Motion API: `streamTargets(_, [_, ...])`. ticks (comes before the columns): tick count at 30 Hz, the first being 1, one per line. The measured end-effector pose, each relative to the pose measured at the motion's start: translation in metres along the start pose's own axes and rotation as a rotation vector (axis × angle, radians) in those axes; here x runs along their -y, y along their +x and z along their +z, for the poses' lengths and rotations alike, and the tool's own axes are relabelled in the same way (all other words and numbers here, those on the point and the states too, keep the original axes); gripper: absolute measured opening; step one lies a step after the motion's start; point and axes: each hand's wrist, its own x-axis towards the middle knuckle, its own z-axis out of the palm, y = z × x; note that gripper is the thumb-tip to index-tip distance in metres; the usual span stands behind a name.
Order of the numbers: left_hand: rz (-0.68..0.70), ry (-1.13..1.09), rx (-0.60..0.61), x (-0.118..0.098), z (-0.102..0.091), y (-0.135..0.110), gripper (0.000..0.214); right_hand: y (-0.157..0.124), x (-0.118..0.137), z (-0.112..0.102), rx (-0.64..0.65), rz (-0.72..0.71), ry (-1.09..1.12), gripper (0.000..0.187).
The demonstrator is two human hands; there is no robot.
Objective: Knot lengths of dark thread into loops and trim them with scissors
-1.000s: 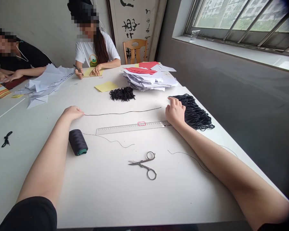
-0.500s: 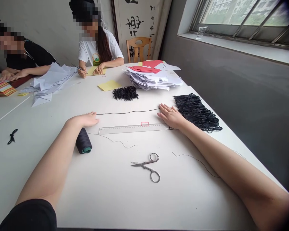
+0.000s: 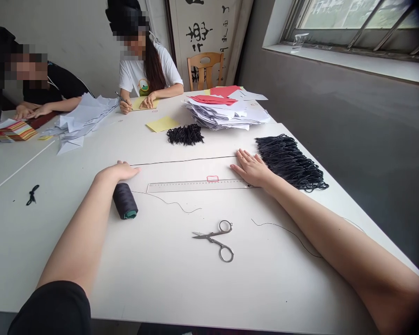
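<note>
On my feed the left hand lies flat and open on the white table, holding nothing, its fingertips just beside the end of a long black cord. That cord runs straight across to the right hand, also open and empty, palm down with its fingers spread. The heel of that hand sits at the end of a clear ruler, and the hand touches the edge of a large bundle of black loops.

Nearest me, steel scissors lie closed. A dark thread spool with a green end stands on its side just below the left hand, and its thread trails right. The ruler's markings are too small for me to read, and a red rectangle sits on its far edge.

Farther on are a smaller black bundle, a yellow sheet and a stack of white and red papers. Beyond them, a person in a white T-shirt holds a pen. Black brush characters on a wall panel are visible, but I can't read them.
</note>
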Motion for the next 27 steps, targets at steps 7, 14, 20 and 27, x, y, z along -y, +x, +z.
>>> streamTargets(7, [0.048, 0.141, -0.21, 0.006, -0.018, -0.054, 0.06, -0.005, 0.002, -0.002, -0.047, -0.012, 0.038, 0.071])
streamTargets(14, [0.337, 0.216, -0.187, 0.049, 0.037, -0.078, 0.076, -0.009, 0.002, -0.002, -0.152, -0.001, 0.154, 0.062])
streamTargets(20, [0.525, 0.079, -0.272, 0.053, 0.045, -0.078, 0.057, -0.009, -0.001, -0.003, -0.43, -0.029, 0.326, 0.057])
streamTargets(27, [0.547, -0.341, -0.227, 0.036, 0.042, -0.089, 0.022, -0.027, 0.025, -0.017, -0.8, -0.268, 0.376, 0.033])
